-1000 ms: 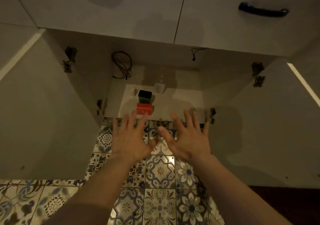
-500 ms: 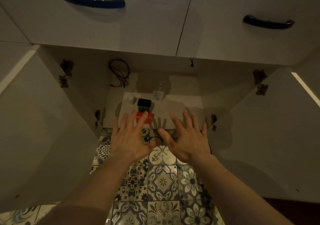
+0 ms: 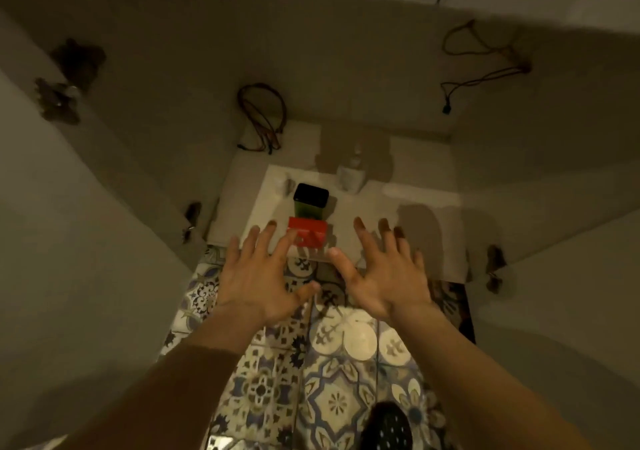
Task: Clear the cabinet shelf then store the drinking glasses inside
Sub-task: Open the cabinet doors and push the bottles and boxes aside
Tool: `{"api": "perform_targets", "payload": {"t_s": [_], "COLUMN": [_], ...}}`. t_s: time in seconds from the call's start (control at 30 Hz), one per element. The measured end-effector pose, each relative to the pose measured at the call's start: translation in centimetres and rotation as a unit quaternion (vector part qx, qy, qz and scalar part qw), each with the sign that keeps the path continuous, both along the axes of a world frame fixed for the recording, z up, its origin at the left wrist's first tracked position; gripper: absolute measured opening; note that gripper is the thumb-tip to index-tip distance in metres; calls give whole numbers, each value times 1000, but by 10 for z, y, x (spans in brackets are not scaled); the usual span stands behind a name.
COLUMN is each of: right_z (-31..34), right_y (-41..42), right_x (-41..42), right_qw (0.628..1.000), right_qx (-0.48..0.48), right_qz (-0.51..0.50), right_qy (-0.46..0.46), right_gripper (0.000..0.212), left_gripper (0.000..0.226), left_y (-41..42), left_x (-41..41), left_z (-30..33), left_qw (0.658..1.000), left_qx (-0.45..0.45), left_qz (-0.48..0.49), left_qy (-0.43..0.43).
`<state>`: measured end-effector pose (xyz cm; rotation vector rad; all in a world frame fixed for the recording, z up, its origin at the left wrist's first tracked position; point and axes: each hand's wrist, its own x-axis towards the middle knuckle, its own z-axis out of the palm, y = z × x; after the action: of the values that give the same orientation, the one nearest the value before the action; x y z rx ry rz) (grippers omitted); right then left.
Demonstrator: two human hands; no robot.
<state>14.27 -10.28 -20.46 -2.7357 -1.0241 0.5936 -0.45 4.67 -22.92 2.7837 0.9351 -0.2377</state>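
The low cabinet stands open, and its pale shelf (image 3: 398, 214) holds a red box (image 3: 311, 236) at the front edge. Right behind the red box stands a green container with a black lid (image 3: 310, 200). A small white bottle (image 3: 352, 175) sits further back. My left hand (image 3: 263, 276) hovers palm down with fingers spread, its fingertips over the red box's left side. My right hand (image 3: 384, 276) is spread the same way to the right of the box, holding nothing. No drinking glasses are in view.
Both cabinet doors (image 3: 86, 259) swing out at left and right. Loose wires (image 3: 263, 117) hang at the cabinet's back left, and a cord (image 3: 485, 68) dangles at the upper right. Patterned floor tiles (image 3: 332, 380) lie below my arms.
The view has dropped and closed in on the cabinet, so the drawers above left the frame. Both hands moved forward, with the left fingertips now over the red box.
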Motion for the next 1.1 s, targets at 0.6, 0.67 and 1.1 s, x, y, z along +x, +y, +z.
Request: {"api": "perform_targets", "payload": {"t_s": [0.6, 0.67, 1.1], "right_z": [-219, -223, -219], "right_y": [162, 176, 203], "right_x": [152, 156, 164], "right_qw": [964, 951, 952], "right_qx": [239, 283, 243], "right_qz": [50, 69, 186], "right_qy": [101, 104, 6], "right_gripper": [88, 87, 70], "left_gripper": [93, 86, 55], "left_y": [153, 161, 224], "left_x": [95, 100, 72], "left_z": [-228, -241, -225], "left_qw": [983, 977, 955], "left_qx": [-96, -101, -171], "left_qz": [-85, -115, -115], "left_qy": [-129, -149, -213]}}
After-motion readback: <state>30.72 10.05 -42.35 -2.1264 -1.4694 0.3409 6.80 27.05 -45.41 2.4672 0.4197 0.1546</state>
